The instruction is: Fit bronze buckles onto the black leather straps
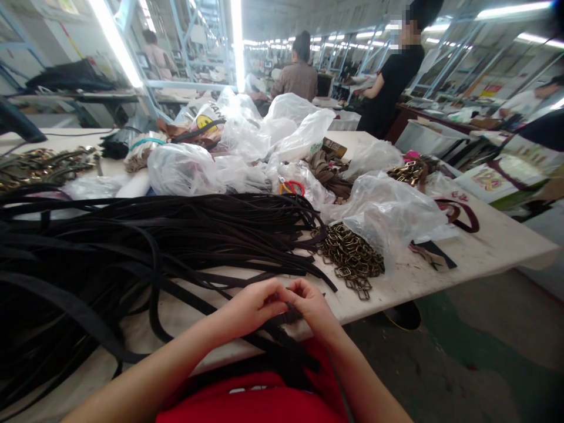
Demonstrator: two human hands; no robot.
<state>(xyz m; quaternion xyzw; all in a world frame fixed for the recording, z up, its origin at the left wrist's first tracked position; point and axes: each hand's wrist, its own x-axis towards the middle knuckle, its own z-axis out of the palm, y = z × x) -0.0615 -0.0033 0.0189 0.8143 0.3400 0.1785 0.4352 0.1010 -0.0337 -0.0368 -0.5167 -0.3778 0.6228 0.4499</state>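
Note:
My left hand (259, 305) and my right hand (311, 302) meet at the fingertips over the near table edge, both closed in a pinch. A black strap (288, 341) comes out beneath them and hangs toward my lap; its pinched part is mostly hidden by the fingers. To the left spreads a big heap of long black straps (211, 229), some with loose ends close to my hands. Just beyond my right hand lies a pile of brass-coloured rectangular buckles (352, 252), partly under a clear plastic bag (388, 205).
More plastic bags (247, 135) crowd the back of the table (497, 241). Orange-red scissors (291, 188) lie among them. Metal hardware (48, 164) sits far left, and a dark red strap loop (467, 217) at right. A person in black (396, 88) stands beyond the table; others sit farther off.

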